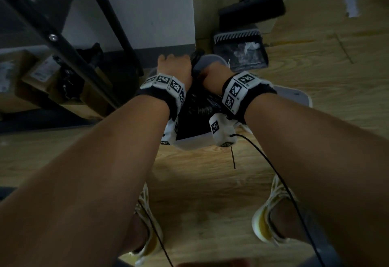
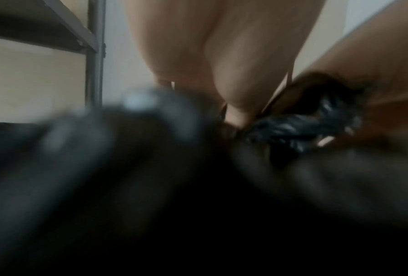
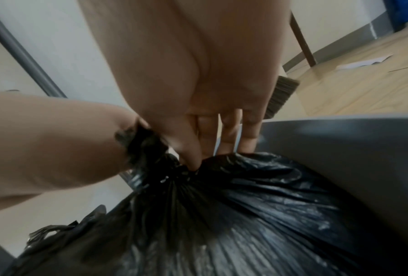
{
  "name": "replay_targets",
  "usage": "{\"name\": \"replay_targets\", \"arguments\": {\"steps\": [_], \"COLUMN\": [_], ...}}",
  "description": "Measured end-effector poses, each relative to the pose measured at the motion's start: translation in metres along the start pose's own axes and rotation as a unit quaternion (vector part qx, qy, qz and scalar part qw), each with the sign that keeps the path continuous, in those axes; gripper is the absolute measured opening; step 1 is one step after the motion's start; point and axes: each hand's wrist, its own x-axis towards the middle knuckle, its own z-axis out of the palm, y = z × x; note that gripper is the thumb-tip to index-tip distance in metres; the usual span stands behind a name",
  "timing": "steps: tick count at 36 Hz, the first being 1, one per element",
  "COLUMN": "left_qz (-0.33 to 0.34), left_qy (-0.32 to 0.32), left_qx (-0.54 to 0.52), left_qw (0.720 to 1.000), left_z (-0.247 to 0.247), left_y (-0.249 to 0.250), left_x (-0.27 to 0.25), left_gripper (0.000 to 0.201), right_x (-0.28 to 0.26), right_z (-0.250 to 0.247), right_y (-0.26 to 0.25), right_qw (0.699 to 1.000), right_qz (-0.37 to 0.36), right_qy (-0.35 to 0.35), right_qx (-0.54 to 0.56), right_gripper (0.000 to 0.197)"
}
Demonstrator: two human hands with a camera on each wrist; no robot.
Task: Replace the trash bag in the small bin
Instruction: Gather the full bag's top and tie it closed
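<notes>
A full black trash bag (image 1: pixel 200 106) sits in the small white bin (image 1: pixel 195 142) on the wood floor. Its top is gathered into a twisted neck (image 3: pixel 174 173). My left hand (image 1: pixel 175 61) grips the twisted loose end of the bag (image 3: pixel 141 145) at the far side of the bin. My right hand (image 3: pixel 193 164) pinches the neck between thumb and fingers, right beside the left hand. In the left wrist view the bag (image 2: pixel 151 186) is a dark blur and the crumpled end (image 2: pixel 304 127) shows between both hands.
A dustpan (image 1: pixel 240 54) with debris and a broom (image 1: pixel 252 7) stand just behind the bin against the wall. A black metal rack (image 1: pixel 63 41) with cardboard boxes (image 1: pixel 31 73) is at the left. A black cable (image 1: pixel 273 172) hangs near my feet.
</notes>
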Motion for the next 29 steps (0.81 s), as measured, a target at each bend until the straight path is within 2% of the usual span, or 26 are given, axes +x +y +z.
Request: {"name": "replay_targets", "arguments": {"steps": [6, 12, 17, 23, 29], "left_qz": [-0.034, -0.064, -0.054, -0.03, -0.034], "left_qy": [0.026, 0.008, 0.022, 0.054, 0.046], "left_qx": [-0.041, -0.073, -0.074, -0.084, -0.102], "left_qw": [0.998, 0.995, 0.996, 0.994, 0.993], "left_z": [0.001, -0.009, -0.011, -0.012, -0.016], "left_y": [0.001, -0.006, -0.01, -0.014, -0.014], "left_x": [-0.002, 0.002, -0.002, -0.008, -0.011], "left_gripper": [0.033, 0.035, 0.034, 0.04, 0.04], "right_x": [0.001, 0.0, -0.002, -0.004, 0.0], "right_z": [-0.001, -0.003, -0.005, -0.009, -0.008], "right_y": [0.003, 0.001, -0.006, -0.008, -0.007], "right_qw": [1.0, 0.998, 0.996, 0.996, 0.997], "right_qz": [0.011, -0.014, -0.029, -0.034, -0.025], "right_qy": [0.007, 0.017, 0.032, 0.014, 0.014], "right_qx": [0.023, 0.057, 0.075, 0.079, 0.067], "right_gripper": [0.033, 0.03, 0.03, 0.031, 0.03]}}
